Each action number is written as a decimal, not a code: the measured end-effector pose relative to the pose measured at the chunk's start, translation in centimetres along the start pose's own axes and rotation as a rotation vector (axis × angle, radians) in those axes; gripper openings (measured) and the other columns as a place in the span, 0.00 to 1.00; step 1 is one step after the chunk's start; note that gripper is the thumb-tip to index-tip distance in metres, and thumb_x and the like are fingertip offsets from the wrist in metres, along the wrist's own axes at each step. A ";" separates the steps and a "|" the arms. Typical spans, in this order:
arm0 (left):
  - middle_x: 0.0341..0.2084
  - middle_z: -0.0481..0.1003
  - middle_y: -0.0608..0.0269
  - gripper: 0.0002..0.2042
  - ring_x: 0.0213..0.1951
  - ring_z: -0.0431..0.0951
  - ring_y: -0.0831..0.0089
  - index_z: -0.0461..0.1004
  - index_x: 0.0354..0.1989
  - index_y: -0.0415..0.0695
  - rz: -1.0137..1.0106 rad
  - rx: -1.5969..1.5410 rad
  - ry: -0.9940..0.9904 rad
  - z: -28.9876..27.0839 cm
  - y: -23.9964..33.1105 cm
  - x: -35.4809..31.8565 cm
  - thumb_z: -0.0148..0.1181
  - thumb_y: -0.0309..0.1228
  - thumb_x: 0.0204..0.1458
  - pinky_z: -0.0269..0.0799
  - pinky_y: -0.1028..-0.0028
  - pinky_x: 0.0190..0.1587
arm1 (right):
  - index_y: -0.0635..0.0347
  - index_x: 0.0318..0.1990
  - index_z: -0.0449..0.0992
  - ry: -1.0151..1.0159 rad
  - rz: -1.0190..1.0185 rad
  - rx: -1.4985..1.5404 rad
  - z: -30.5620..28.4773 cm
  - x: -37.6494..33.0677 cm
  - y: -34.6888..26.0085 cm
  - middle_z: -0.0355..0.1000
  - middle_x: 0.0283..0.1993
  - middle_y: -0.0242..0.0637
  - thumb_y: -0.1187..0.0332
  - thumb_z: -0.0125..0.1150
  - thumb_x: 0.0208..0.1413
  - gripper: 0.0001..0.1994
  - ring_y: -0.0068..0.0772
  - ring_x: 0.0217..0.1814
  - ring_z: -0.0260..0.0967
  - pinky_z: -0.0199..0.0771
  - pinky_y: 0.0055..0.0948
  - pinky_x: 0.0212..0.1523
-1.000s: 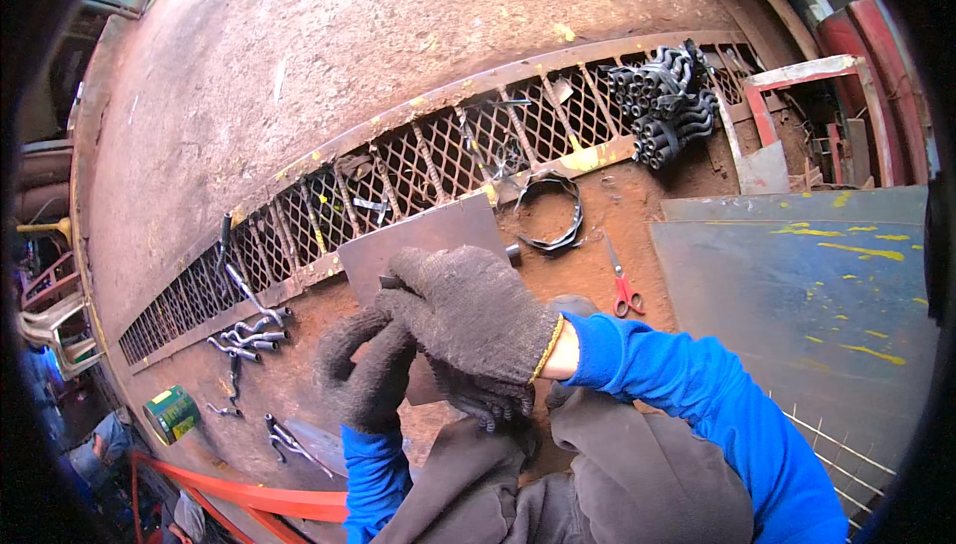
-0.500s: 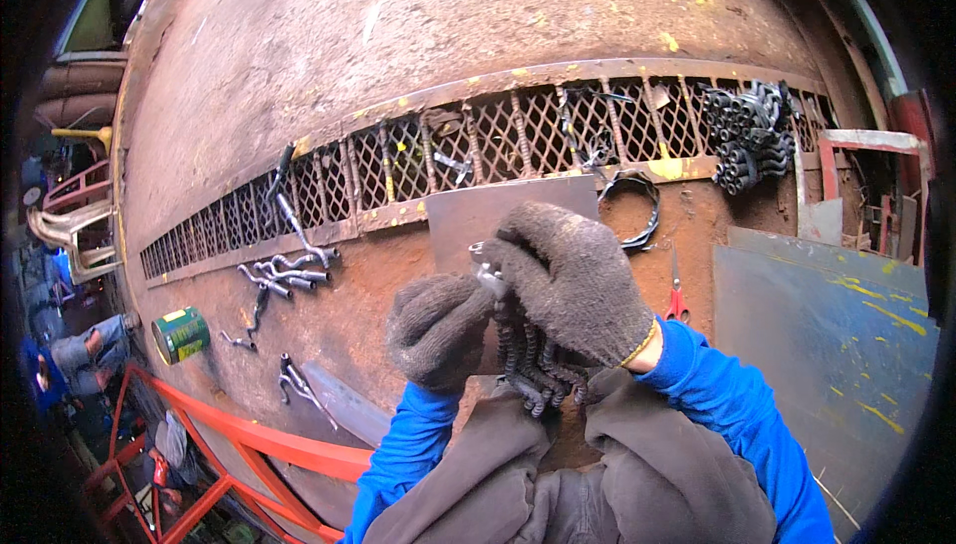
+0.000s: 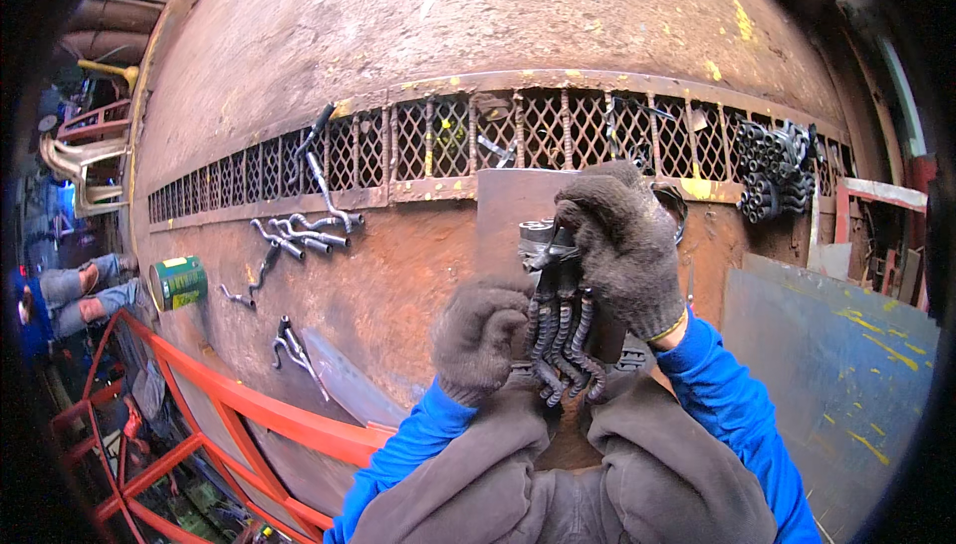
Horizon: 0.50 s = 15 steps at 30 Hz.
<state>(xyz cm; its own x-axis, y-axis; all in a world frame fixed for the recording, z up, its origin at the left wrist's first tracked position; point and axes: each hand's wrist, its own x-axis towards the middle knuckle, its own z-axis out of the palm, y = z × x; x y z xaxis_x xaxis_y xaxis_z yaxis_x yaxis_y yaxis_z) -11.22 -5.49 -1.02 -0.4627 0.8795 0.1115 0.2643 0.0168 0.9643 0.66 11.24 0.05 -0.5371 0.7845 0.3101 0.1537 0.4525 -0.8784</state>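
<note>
A bundle of bent metal tubes (image 3: pixel 564 330) stands upright between my knees, its open ends at the top and its curved ends down. Around its upper part runs a dark, shiny strip (image 3: pixel 540 245). My right hand (image 3: pixel 619 245), in a grey-brown knit glove, is closed at the top right of the bundle with its fingertips pinching the strip. My left hand (image 3: pixel 482 337), gloved alike, is a curled fist against the bundle's left side; what its fingers hold, if anything, is hidden. A flat metal sheet (image 3: pixel 508 196) lies behind the bundle.
Several loose bent tubes (image 3: pixel 304 233) lie at the left near a floor grating (image 3: pixel 438 141). A pile of tubes (image 3: pixel 775 171) is at the far right. A green can (image 3: pixel 179 283), a red metal frame (image 3: pixel 269 425), grey sheets (image 3: pixel 827 345) and a black coil (image 3: pixel 673 208) surround me. A person sits at far left (image 3: pixel 85 290).
My right hand has risen and moved right to the strip's upper side. My left hand has shifted right and slightly lower, uncovering more of the bundle. The whole view has swung a little.
</note>
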 end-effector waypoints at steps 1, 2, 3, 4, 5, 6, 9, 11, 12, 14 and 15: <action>0.37 0.79 0.54 0.03 0.40 0.78 0.67 0.74 0.38 0.42 -0.030 -0.102 0.010 0.5 0.0 0.2 0.58 0.27 0.60 0.75 0.67 0.42 | 0.61 0.40 0.77 0.014 -0.049 0.101 0.2 0.0 0.2 0.76 0.36 0.44 0.73 0.60 0.55 0.07 0.45 0.37 0.76 0.75 0.37 0.40; 0.37 0.78 0.56 0.14 0.40 0.76 0.73 0.70 0.30 0.43 -0.249 -0.351 0.077 1.2 0.9 0.2 0.53 0.40 0.65 0.74 0.71 0.42 | 0.63 0.44 0.76 -0.064 0.106 0.256 0.2 -0.5 -0.6 0.77 0.37 0.43 0.72 0.58 0.58 0.09 0.41 0.39 0.77 0.75 0.35 0.43; 0.36 0.78 0.57 0.12 0.37 0.76 0.75 0.70 0.34 0.43 -0.285 -0.386 0.099 1.5 0.8 0.2 0.52 0.39 0.65 0.73 0.74 0.39 | 0.63 0.45 0.75 -0.101 0.141 0.315 0.2 -1.0 -0.9 0.77 0.37 0.43 0.71 0.57 0.59 0.09 0.41 0.38 0.77 0.76 0.35 0.43; 0.35 0.78 0.58 0.11 0.34 0.76 0.78 0.69 0.38 0.42 -0.320 -0.422 0.120 1.8 0.5 0.2 0.51 0.38 0.66 0.73 0.77 0.37 | 0.64 0.45 0.74 -0.138 0.177 0.374 0.1 -1.4 -0.9 0.77 0.36 0.43 0.70 0.56 0.60 0.09 0.41 0.38 0.77 0.76 0.35 0.42; 0.33 0.78 0.59 0.10 0.31 0.76 0.80 0.68 0.42 0.42 -0.354 -0.458 0.141 2.1 0.3 0.4 0.50 0.36 0.66 0.73 0.79 0.34 | 0.64 0.45 0.74 -0.175 0.214 0.432 0.1 -1.5 -0.9 0.77 0.36 0.44 0.69 0.56 0.62 0.10 0.41 0.37 0.77 0.76 0.35 0.42; 0.30 0.77 0.63 0.09 0.26 0.73 0.83 0.69 0.42 0.42 -0.405 -0.520 0.174 2.6 1.0 1.4 0.50 0.35 0.67 0.70 0.82 0.30 | 0.65 0.45 0.73 -0.256 0.270 0.377 -0.7 -0.8 -1.7 0.77 0.35 0.46 0.66 0.53 0.64 0.11 0.44 0.36 0.77 0.75 0.35 0.38; 0.30 0.75 0.67 0.08 0.30 0.71 0.84 0.71 0.43 0.42 -0.316 -0.301 0.106 2.2 0.4 1.9 0.50 0.33 0.66 0.69 0.81 0.34 | 0.64 0.44 0.73 -0.346 0.356 0.293 -0.8 -0.2 -2.1 0.76 0.34 0.50 0.66 0.53 0.64 0.10 0.50 0.36 0.77 0.74 0.36 0.36; 0.31 0.75 0.68 0.07 0.34 0.70 0.84 0.72 0.44 0.41 -0.358 -0.336 0.060 2.0 1.4 2.4 0.50 0.31 0.66 0.68 0.80 0.36 | 0.59 0.41 0.75 -0.504 0.178 0.093 -1.2 1.2 -2.0 0.74 0.30 0.51 0.63 0.57 0.61 0.09 0.57 0.33 0.74 0.74 0.42 0.32; 0.31 0.75 0.69 0.07 0.34 0.70 0.84 0.73 0.44 0.41 -0.433 -0.381 0.026 1.6 1.8 2.5 0.51 0.31 0.66 0.68 0.80 0.37 | 0.58 0.40 0.75 -0.546 0.092 0.026 -1.1 1.7 -1.3 0.74 0.30 0.51 0.63 0.58 0.59 0.09 0.57 0.32 0.74 0.74 0.44 0.32; 0.31 0.74 0.69 0.07 0.35 0.70 0.84 0.73 0.43 0.41 -0.472 -0.296 -0.066 0.9 2.1 2.6 0.50 0.30 0.66 0.68 0.79 0.38 | 0.58 0.35 0.75 -0.600 -0.081 -0.092 -1.4 2.3 -0.7 0.70 0.24 0.49 0.67 0.58 0.58 0.05 0.56 0.26 0.70 0.67 0.44 0.25; 0.29 0.72 0.70 0.07 0.33 0.69 0.84 0.72 0.42 0.42 -0.488 -0.295 -0.054 0.8 2.2 2.6 0.51 0.32 0.66 0.67 0.80 0.35 | 0.57 0.34 0.75 -0.633 -0.109 -0.130 -1.4 2.7 -0.5 0.69 0.24 0.48 0.67 0.59 0.58 0.05 0.55 0.26 0.70 0.67 0.44 0.25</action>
<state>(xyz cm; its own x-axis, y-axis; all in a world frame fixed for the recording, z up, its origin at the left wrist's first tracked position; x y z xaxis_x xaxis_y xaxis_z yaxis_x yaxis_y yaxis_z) -11.14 -2.82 1.23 -0.4260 0.8262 -0.3686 -0.2205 0.3003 0.9280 0.28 13.66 1.84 -0.9337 0.3477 0.0857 0.1485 0.5937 -0.7909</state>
